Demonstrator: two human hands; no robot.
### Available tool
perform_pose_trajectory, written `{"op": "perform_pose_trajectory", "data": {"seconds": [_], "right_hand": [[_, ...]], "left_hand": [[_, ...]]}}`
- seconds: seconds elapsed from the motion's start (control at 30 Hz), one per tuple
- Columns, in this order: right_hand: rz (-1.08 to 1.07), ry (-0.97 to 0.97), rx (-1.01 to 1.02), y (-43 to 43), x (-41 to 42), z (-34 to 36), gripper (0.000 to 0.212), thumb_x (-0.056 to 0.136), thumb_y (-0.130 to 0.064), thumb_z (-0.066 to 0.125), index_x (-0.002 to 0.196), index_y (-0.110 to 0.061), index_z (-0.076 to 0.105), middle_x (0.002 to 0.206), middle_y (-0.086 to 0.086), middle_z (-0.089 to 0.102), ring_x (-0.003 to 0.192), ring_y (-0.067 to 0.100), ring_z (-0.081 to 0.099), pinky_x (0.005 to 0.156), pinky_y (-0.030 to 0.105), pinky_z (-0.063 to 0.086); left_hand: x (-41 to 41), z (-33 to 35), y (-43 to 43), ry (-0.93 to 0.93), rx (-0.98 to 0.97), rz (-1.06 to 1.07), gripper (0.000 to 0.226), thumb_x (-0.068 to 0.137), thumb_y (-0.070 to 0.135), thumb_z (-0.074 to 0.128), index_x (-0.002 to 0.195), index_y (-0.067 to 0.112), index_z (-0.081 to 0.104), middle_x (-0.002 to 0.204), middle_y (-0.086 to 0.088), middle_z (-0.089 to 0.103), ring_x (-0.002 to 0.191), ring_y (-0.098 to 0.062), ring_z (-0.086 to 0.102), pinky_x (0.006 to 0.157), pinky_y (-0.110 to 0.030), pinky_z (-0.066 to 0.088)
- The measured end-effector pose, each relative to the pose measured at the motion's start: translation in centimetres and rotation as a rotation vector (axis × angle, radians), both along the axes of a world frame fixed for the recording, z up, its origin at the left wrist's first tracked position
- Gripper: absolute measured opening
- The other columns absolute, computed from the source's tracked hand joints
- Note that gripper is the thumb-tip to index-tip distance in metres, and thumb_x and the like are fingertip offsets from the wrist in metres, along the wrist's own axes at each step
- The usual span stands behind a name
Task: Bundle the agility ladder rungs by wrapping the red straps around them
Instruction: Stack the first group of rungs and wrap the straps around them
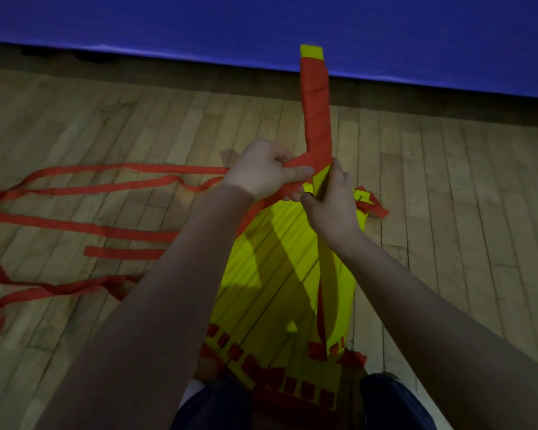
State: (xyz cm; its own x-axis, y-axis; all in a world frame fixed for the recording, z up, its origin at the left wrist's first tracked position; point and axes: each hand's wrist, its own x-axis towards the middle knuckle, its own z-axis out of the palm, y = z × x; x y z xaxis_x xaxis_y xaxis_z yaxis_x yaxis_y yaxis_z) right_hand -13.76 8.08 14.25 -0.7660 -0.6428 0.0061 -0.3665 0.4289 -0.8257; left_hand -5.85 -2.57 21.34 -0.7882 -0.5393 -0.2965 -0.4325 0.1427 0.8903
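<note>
Yellow rungs (pixel 261 243), upper half spiralled in red strap (pixel 316 119)

Straps (pixel 75 226) left of rungs (pixel 261 243) (on floor (pixel 448 181))

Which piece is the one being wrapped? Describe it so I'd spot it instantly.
Start at the blue wall above the wooden floor. Rising toward it from the left hand and right hand is the wrapped bundle. Unlike the loose red straps lying flat, it is wound tight, its yellow tip bare.

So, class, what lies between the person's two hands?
In the head view, the red strap crosses from the left hand onto the yellow rungs that the right hand grips.
</note>
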Motion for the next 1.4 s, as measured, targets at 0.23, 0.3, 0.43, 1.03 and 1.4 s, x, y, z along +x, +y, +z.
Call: {"op": "perform_pose_trajectory", "data": {"seconds": [0.23,0.3,0.43,1.03,1.4], "right_hand": [[-0.009,-0.029,0.036,-0.2,0.0,0.8,0.068,0.084,-0.006,0.061,0.147,-0.007,0.034,0.125,0.017,0.048,0.117,0.029,0.05,0.09,0.024,0.037],[-0.038,-0.049,-0.023,-0.3,0.0,0.7,0.063,0.078,-0.004,0.063,0.137,-0.005,0.042,0.121,0.016,0.055,0.115,0.029,0.053,0.094,0.031,0.043],[-0.093,-0.129,-0.064,-0.1,-0.1,0.4,0.057,0.079,-0.001,0.066,0.13,-0.005,0.039,0.118,0.015,0.058,0.107,0.025,0.056,0.078,0.022,0.039],[-0.207,-0.095,-0.139,0.1,-1.1,0.6,0.047,0.079,-0.005,0.067,0.114,-0.012,0.035,0.107,0.015,0.055,0.094,0.029,0.057,0.075,0.031,0.044],[0.01,-0.743,-0.359,0.2,0.7,3.1,0.024,0.083,0.01,0.059,0.096,-0.011,0.059,0.088,0.003,0.062,0.072,0.011,0.06,0.064,0.022,0.05]], "left_hand": [[0.5,0.5,-0.2,-0.029,0.041,-0.091,0.028,0.096,0.022,0.056,0.073,0.006,0.059,0.054,-0.004,0.068,0.047,-0.013,0.066,0.048,-0.022,0.053],[0.5,0.4,-0.1,-0.024,0.061,-0.082,0.031,0.097,0.024,0.055,0.072,0.006,0.061,0.057,-0.007,0.069,0.05,-0.015,0.067,0.05,-0.025,0.054],[0.5,-0.2,-0.2,0.011,0.049,-0.073,0.028,0.094,0.028,0.06,0.079,0.005,0.067,0.071,-0.009,0.073,0.061,-0.017,0.071,0.063,-0.031,0.057],[1.3,-0.9,-0.8,-0.03,0.056,-0.218,0.028,0.101,0.02,0.044,0.085,0.007,0.063,0.062,0.003,0.07,0.05,-0.003,0.063,0.049,-0.017,0.046],[1.3,-2.6,-1.3,0.048,-0.035,0.031,0.017,0.096,0.019,0.056,0.079,0.02,0.055,0.056,0.008,0.063,0.04,-0.001,0.055,0.044,-0.018,0.039]]}}
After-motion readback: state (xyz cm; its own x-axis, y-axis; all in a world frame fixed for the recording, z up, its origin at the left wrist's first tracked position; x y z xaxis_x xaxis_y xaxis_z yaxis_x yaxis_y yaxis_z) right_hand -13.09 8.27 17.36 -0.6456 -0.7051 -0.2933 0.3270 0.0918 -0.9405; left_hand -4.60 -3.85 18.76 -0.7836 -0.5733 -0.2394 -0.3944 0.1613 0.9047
